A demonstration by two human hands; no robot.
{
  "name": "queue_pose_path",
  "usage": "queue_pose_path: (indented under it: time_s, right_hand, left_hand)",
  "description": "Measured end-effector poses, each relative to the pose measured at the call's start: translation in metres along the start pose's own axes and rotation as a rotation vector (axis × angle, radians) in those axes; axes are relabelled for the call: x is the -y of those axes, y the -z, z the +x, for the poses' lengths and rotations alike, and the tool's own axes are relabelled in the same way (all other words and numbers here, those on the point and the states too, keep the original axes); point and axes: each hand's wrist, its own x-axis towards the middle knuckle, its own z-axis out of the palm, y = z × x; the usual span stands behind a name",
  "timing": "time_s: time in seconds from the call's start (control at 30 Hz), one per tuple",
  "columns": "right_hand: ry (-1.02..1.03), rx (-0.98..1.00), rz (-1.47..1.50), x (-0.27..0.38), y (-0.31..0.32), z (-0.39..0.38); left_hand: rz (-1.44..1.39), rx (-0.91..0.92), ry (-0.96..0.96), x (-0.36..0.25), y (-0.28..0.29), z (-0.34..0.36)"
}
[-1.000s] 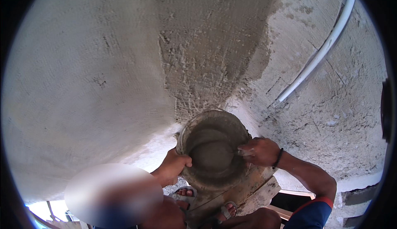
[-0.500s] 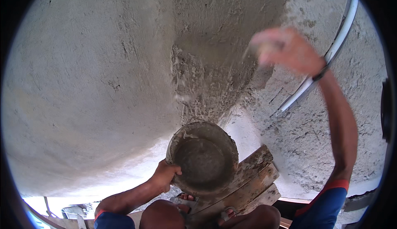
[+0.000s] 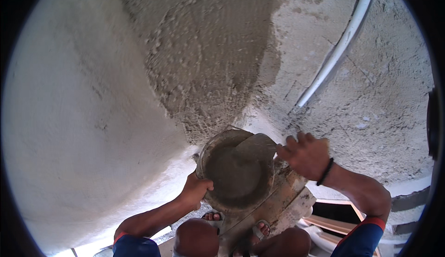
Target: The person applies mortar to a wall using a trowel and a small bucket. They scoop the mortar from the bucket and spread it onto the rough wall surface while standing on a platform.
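Observation:
A round, mortar-crusted pan (image 3: 241,207) is held out above my feet, with wet grey mortar (image 3: 234,176) in its bottom. My left hand (image 3: 197,189) is closed on its left rim, thumb over the edge. At the pan's upper right, my right hand (image 3: 308,157) is curled round the handle end of a trowel (image 3: 258,148). The trowel's blade reaches inside the pan, down at the mortar. Its handle is mostly hidden by my fingers. Beyond the pan, a dark, rough patch of wet mortar (image 3: 208,57) covers part of the wall.
A white pipe (image 3: 338,48) runs down the rough wall on the right. Smoother grey wall (image 3: 83,108) spreads on the left. Mortar-stained wooden planks (image 3: 269,201) lie under my sandalled feet. A dark gap (image 3: 336,213) shows beside them at the lower right.
My right hand has come down from the wall to the pan, and the trowel blade is now inside it. The pan has shifted slightly right; the view has turned somewhat.

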Motion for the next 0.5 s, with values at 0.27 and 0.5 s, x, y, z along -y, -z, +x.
queue_pose_path:
  time_s: [0.27, 0.5]
  right_hand:
    - [0.02, 0.206, 0.284, -0.018, -0.012, -0.024]
    - [-0.003, -0.015, 0.535, -0.056, 0.084, -0.018]
  left_hand:
    - [0.004, 0.104, -0.045, -0.085, -0.043, -0.044]
    - [-0.04, 0.055, 0.039, -0.122, -0.033, -0.085]
